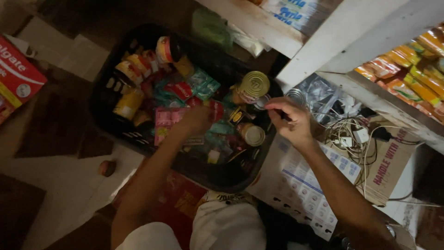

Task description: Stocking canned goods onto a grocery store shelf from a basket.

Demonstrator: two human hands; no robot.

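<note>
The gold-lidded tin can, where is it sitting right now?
In the head view, the gold-lidded tin can stands at the right-hand edge of the black basket, just left of the right hand and below the white shelf.

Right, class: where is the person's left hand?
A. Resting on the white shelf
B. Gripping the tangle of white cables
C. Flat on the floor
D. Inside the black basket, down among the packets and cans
D: the left hand reaches down into the black basket, among the pink packets and the gold-lidded can.
</note>
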